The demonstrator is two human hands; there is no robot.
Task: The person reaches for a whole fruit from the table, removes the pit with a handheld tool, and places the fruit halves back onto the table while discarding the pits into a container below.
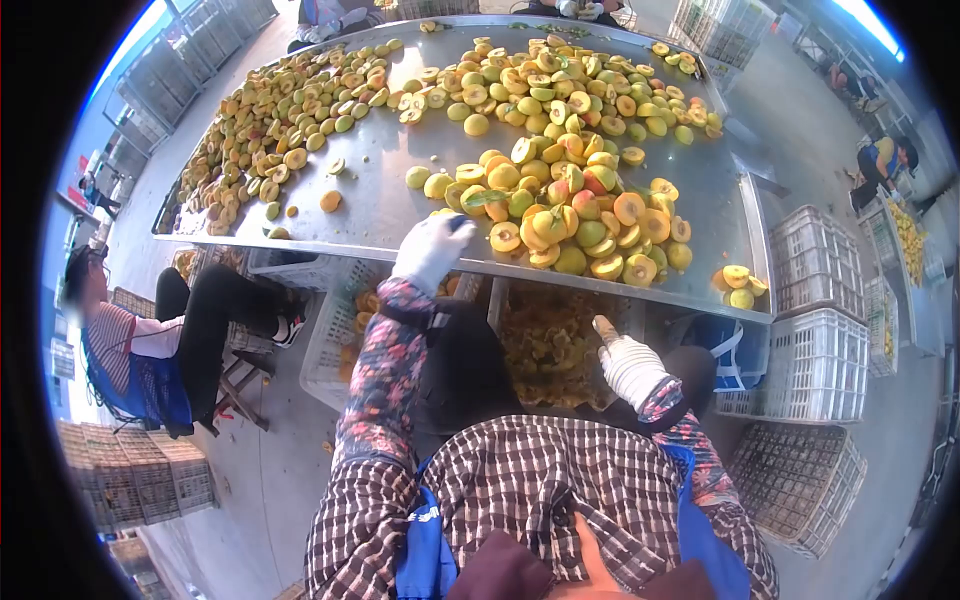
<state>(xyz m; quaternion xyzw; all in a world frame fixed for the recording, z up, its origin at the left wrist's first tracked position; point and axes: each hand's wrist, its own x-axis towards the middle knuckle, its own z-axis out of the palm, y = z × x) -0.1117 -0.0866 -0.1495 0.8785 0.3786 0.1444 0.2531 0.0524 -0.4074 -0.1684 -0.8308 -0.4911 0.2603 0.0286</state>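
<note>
My left hand [432, 252], in a white glove, is at the near edge of the metal table [385, 185]. Its fingers are closed around something dark, too small to name. Just to its right is a heap of halved yellow-green peaches [560, 205], some with red blush. My right hand [632, 372], also white-gloved, hangs lower, in front of the table edge and above my lap. One brownish fingertip or thumb points up from it; the other fingers are curled out of sight, and what they hold is hidden. Between my knees, a crate [497, 300] contains brown-orange fruit scraps.
More peach halves [300, 120] cover the table's left and far parts. White plastic crates [815, 350] are stacked on the right, and another crate [325, 345] stands under the table at left. A seated person [150, 330] is on the left; other people sit at the far side.
</note>
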